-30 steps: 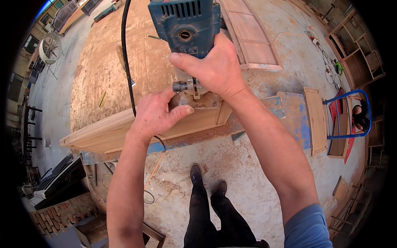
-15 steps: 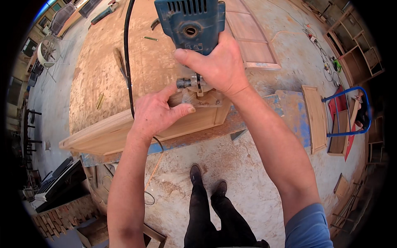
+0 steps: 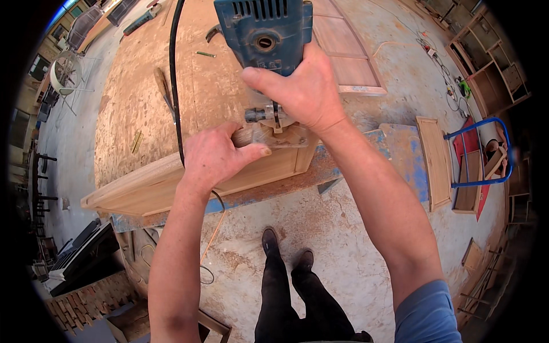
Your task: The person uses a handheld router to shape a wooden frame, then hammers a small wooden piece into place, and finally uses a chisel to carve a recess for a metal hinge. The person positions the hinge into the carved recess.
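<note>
At the near edge of the worktop (image 3: 143,97), the blue router (image 3: 266,34) stands upright on the corner of the wooden frame (image 3: 189,183), whose long axis runs left and toward the person. Right hand (image 3: 303,91) clasps the router body from the right, fingers wrapped around it. Left hand (image 3: 214,157) lies directly below, fingers curled over the frame's top edge and the router's base, thumb pointing right. Black cord (image 3: 173,86) trails away leftward.
</note>
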The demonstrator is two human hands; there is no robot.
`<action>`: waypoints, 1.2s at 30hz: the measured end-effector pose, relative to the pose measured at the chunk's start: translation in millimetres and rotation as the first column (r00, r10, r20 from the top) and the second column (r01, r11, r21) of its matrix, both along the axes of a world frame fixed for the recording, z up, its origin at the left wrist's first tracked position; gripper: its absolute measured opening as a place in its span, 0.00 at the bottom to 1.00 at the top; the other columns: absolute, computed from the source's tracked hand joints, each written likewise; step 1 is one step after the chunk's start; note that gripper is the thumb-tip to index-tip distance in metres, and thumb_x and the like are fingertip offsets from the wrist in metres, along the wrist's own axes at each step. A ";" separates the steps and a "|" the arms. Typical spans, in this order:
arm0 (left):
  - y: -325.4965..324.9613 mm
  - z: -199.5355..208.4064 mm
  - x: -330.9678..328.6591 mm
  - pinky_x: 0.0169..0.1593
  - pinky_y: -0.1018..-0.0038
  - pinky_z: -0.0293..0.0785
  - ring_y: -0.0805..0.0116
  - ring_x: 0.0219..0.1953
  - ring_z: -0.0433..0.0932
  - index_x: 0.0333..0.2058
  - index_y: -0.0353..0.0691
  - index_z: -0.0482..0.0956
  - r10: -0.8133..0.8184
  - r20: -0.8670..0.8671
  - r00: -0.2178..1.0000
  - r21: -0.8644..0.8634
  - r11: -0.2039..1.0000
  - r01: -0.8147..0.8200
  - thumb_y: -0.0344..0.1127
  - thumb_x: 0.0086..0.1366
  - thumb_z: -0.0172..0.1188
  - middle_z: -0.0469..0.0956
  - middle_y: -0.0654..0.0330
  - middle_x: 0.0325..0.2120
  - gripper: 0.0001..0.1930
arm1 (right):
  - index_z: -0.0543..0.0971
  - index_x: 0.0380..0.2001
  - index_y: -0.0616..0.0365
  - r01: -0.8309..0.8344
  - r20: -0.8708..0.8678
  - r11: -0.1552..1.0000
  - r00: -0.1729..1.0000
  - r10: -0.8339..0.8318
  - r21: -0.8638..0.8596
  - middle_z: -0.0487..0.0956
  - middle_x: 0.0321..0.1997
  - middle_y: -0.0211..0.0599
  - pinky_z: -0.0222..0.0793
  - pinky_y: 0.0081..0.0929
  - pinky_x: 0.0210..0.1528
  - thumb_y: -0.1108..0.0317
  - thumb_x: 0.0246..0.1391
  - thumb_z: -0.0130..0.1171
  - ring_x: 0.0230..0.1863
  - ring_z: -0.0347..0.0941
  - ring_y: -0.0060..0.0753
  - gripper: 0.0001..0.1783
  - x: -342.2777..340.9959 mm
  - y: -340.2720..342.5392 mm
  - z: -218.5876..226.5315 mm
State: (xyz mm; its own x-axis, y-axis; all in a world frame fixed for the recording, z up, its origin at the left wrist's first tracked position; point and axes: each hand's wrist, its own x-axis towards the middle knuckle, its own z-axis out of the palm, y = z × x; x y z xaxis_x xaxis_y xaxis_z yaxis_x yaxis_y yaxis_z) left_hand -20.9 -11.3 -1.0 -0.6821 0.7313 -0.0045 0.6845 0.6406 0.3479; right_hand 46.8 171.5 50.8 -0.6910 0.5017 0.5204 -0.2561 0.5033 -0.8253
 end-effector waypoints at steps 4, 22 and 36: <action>5.6 6.5 3.2 0.44 0.56 0.76 0.46 0.38 0.84 0.45 0.36 0.84 0.049 0.011 0.999 -0.080 0.996 -0.048 0.73 0.48 0.66 0.84 0.47 0.30 0.43 | 0.80 0.42 0.63 0.004 0.013 1.000 1.000 -0.003 -0.029 0.86 0.37 0.43 0.79 0.35 0.46 0.55 0.36 0.80 0.40 0.84 0.41 0.32 0.9 3.6 -1.4; 4.4 -3.6 0.8 0.40 0.55 0.74 0.46 0.35 0.83 0.40 0.37 0.82 0.026 -0.034 0.999 -0.053 0.998 -0.028 0.79 0.50 0.61 0.81 0.49 0.24 0.44 | 0.80 0.42 0.63 0.033 0.052 0.999 0.998 -0.034 0.015 0.85 0.38 0.44 0.78 0.35 0.46 0.54 0.36 0.79 0.39 0.83 0.41 0.32 8.0 11.6 0.4; -1.3 -2.7 -3.6 0.41 0.55 0.75 0.46 0.36 0.83 0.41 0.37 0.83 -0.027 0.008 1.000 -0.018 0.999 0.027 0.82 0.45 0.61 0.82 0.49 0.26 0.48 | 0.79 0.42 0.63 -0.048 0.056 0.998 0.997 0.050 -0.049 0.85 0.38 0.41 0.77 0.34 0.46 0.57 0.37 0.79 0.38 0.81 0.35 0.31 14.6 9.3 3.0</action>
State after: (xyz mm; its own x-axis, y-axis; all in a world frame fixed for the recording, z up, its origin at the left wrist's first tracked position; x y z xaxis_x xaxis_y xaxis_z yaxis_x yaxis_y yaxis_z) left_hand -24.5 -12.5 -3.7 -0.6620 0.7491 -0.0229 0.6989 0.6281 0.3421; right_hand 61.4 180.8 53.8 -0.7434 0.4900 0.4553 -0.2310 0.4507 -0.8623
